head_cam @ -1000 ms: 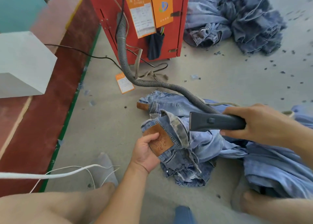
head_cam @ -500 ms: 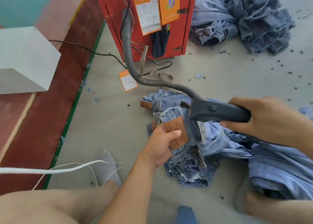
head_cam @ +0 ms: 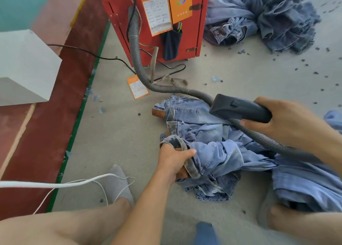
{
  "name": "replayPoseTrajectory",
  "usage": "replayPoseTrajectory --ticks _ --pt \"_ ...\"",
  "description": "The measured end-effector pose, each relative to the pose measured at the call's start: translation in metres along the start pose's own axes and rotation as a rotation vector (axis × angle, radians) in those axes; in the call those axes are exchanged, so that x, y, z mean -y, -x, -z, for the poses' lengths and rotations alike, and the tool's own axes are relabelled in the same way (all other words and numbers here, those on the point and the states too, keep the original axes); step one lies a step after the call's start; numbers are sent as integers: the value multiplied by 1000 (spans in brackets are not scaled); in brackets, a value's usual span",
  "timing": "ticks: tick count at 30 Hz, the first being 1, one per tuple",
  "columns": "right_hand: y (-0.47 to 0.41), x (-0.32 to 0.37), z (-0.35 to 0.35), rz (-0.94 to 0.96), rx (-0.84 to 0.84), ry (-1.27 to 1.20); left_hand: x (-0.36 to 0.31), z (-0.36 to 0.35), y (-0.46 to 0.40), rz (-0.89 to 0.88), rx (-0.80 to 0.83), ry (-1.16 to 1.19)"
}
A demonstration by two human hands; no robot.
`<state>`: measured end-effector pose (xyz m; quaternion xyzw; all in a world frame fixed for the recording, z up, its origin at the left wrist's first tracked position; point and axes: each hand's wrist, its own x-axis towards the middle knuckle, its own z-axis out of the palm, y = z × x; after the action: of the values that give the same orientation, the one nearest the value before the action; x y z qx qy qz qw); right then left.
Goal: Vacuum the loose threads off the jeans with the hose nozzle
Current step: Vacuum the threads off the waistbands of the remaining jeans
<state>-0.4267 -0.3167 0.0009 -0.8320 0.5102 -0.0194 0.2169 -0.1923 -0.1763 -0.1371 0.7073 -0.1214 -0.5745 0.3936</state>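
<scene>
The left hand gripped the jeans waistband while the right hand clasped the nozzle above them, seemingly between passes; lowering it onto the denim looked next.

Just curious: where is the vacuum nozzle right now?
In the head view, the nozzle is right of centre, gripped by the right hand, just above the jeans.

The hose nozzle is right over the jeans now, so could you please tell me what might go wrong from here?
1. The nozzle, held by the right hand, could suck in loose folds of the jeans rather than just threads.
2. The hose lies across the denim and may drag it.
3. The left hand grips only the waistband, so the fabric could bunch.
</scene>
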Motion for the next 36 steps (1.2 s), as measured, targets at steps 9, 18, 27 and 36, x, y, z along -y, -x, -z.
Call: replayPoseTrajectory --ticks 9,18,27,36 --pt "3 -4 2 67 74 36 0 26 -3 54 341 575" --pt "11 -7 -7 180 342 82 2 20 4 10 408 671" --pt "-4 36 -31 137 146 82 9 15 13 6 561 509" --pt "-4 -4 4 12 72 -78 26 46 6 243 619 605"
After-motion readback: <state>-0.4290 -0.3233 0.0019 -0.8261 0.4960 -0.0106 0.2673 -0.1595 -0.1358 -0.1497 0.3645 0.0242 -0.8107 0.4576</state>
